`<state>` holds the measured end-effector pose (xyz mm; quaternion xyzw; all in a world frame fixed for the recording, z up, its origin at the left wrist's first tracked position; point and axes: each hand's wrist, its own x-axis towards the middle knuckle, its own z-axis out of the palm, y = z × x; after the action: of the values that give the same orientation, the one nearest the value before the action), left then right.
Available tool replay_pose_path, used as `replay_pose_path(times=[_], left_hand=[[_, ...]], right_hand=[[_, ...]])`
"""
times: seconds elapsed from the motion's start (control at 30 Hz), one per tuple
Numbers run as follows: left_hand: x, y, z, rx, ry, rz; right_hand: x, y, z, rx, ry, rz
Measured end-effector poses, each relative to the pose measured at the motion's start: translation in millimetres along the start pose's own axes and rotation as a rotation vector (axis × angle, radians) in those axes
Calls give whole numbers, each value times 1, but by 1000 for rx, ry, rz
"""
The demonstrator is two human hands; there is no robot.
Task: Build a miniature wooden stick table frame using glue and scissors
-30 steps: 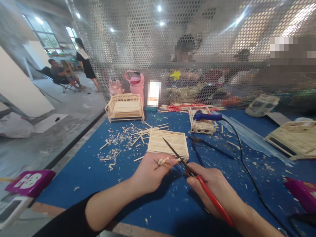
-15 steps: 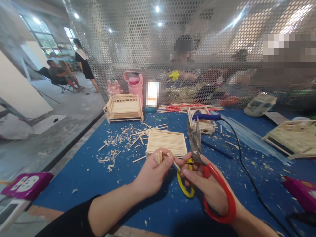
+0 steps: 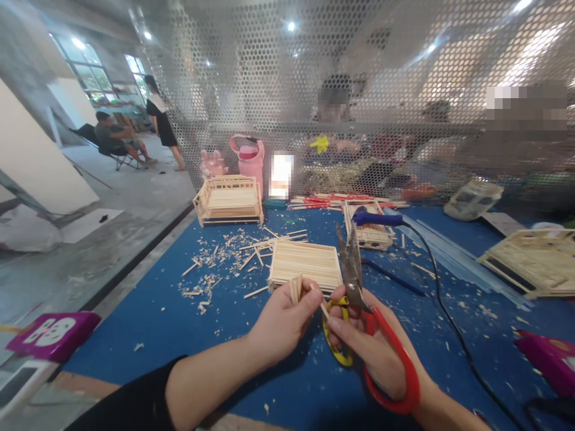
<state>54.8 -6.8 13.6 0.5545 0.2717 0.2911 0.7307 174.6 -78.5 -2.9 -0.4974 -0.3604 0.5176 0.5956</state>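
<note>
Several short wooden sticks [image 3: 296, 290] are pinched in my left hand [image 3: 282, 320], their ends poking up from the fist. My right hand [image 3: 375, 341] carries scissors [image 3: 354, 281] with one red and one yellow handle, blades pointing up and parted; the red loop sits around the hand. One thin stick [image 3: 321, 304] spans from my left fingertips to my right thumb and fingers. Just beyond the hands lies a flat panel of sticks [image 3: 306, 263] on the blue tabletop [image 3: 188, 335].
A small stick-built bed-like frame [image 3: 229, 200] stands back left, near a pink bottle [image 3: 250, 167]. A blue-handled glue gun [image 3: 380, 218] with a black cord rests by another stick frame [image 3: 371, 236]. Offcuts [image 3: 211, 263] litter the left. Purple power strips [image 3: 54, 335] flank the table; a perforated screen stands behind.
The view has shifted slightly, so the scene sits a little lower and further right. Both hands keep the sticks and scissors in nearly the same pose.
</note>
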Motion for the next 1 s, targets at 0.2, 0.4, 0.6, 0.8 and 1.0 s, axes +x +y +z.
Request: replay_pose_path(times=[0.2, 0.4, 0.6, 0.8, 1.0], left_hand=[[0, 1, -3, 83, 2, 32], [2, -3, -3, -16, -149, 27], [1, -5, -6, -10, -103, 46], [3, -5, -14, 53, -16, 66], [2, -8, -15, 48, -11, 87]], right_hand=[[2, 1, 5, 19, 37, -4], [0, 0, 6, -9, 3, -25], [-1, -2, 1, 4, 65, -101], [10, -8, -23, 110, 142, -234], [15, -14, -25, 251, -37, -129]])
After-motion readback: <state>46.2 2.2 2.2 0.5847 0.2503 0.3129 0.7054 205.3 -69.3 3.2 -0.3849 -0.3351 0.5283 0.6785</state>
